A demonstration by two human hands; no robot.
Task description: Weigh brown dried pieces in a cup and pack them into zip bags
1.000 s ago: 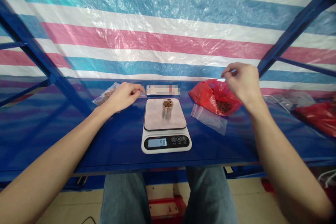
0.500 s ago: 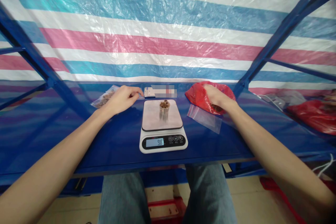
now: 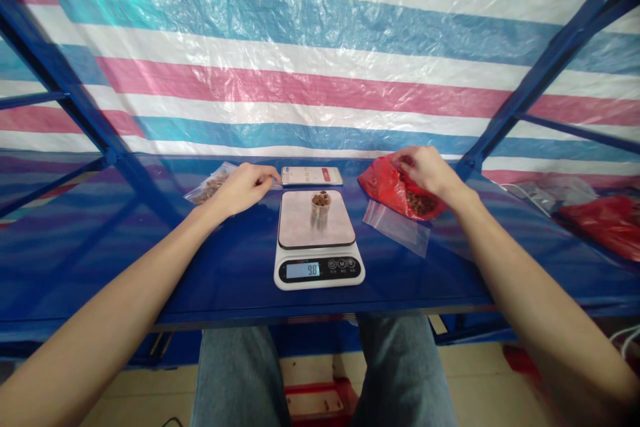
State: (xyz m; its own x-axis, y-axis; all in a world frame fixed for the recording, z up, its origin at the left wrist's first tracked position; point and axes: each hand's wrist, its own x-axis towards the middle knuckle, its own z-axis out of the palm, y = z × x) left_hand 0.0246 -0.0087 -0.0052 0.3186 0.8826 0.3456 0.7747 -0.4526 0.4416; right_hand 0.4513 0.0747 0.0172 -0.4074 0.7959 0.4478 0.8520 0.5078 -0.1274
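My left hand (image 3: 246, 188) rests on the table, index finger stretched out at the left end of a phone (image 3: 313, 176). Under and beside it lies a clear zip bag (image 3: 213, 187) of brown pieces. My right hand (image 3: 424, 168) is at the top of a red plastic bag (image 3: 376, 179), thumb and fingers pinched together; what they hold, if anything, is hidden. Small brown pieces (image 3: 419, 203) show in the bag's mouth. Between my hands, a kitchen scale (image 3: 295, 227) reads 9.8. On its plate stands a small cup (image 3: 321, 213) filled with brown pieces.
A flat clear zip bag (image 3: 397, 227) lies in front of the red bag, partly beneath it. Farther right are another red bag (image 3: 605, 220) and clear plastic (image 3: 560, 193). Blue metal posts (image 3: 107, 147) and a striped sheet (image 3: 300, 87) stand behind the blue table (image 3: 225, 280).
My right hand has come up out of the red bag to its top, fingers pinched. My left hand keeps its place by the phone. The view has shifted slightly.
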